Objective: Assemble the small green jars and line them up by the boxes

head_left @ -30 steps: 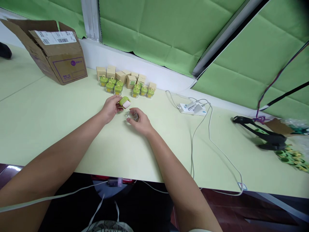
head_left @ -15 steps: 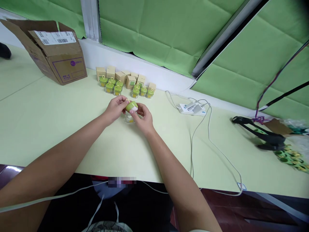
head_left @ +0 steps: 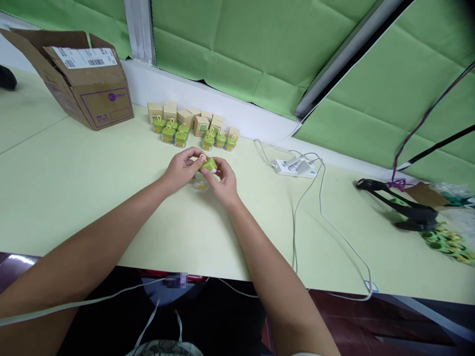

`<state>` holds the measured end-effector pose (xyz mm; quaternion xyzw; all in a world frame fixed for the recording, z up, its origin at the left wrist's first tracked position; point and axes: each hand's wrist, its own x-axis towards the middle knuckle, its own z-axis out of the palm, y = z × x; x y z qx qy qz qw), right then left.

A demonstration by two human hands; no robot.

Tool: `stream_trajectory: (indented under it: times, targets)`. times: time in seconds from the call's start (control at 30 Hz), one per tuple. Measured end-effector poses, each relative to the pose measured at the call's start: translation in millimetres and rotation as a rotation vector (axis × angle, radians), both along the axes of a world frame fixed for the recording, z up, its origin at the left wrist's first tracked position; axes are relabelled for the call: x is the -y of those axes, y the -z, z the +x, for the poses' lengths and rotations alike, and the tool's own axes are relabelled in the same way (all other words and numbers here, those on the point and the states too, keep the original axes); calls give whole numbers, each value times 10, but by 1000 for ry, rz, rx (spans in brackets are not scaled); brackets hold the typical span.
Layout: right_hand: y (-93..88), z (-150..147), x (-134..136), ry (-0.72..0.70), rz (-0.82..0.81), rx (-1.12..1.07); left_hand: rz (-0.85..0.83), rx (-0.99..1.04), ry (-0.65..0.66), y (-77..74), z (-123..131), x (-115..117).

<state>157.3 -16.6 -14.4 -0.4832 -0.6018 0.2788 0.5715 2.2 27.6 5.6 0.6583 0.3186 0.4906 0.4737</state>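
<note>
My left hand (head_left: 182,169) and my right hand (head_left: 222,181) meet over the middle of the pale green table (head_left: 92,188). Both pinch a small green lid (head_left: 208,164), held tilted just above a small clear jar (head_left: 200,184) that stands on the table between my hands. The fingers of both hands are closed round the lid. The jar is partly hidden by my fingers.
Behind my hands stand several green-lidded jars (head_left: 174,134) and small tan boxes (head_left: 200,124). An open cardboard box (head_left: 87,79) sits at the far left. A white power strip (head_left: 296,168) with cables lies to the right, a black clamp-like tool (head_left: 404,207) farther right.
My left hand brought the green lid rightwards from beside the jar to above it. My right hand rose from the jar and took hold of the lid too.
</note>
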Motion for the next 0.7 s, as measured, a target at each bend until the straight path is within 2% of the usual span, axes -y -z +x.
stream_trajectory:
  times: [0.2, 0.37, 0.5, 0.7]
  targets:
    - [-26, 16, 14, 5, 3, 54, 158, -65, -81, -38, 14, 8]
    - [-72, 4, 43, 3, 46, 82, 213, -87, -120, -47, 48, 52]
    - [-132, -3, 65, 6, 64, 95, 175, -41, -132, -59, 73, 73]
    - [-127, 32, 52, 38, 16, 72, 28, 34, -59, -71, 73, 56]
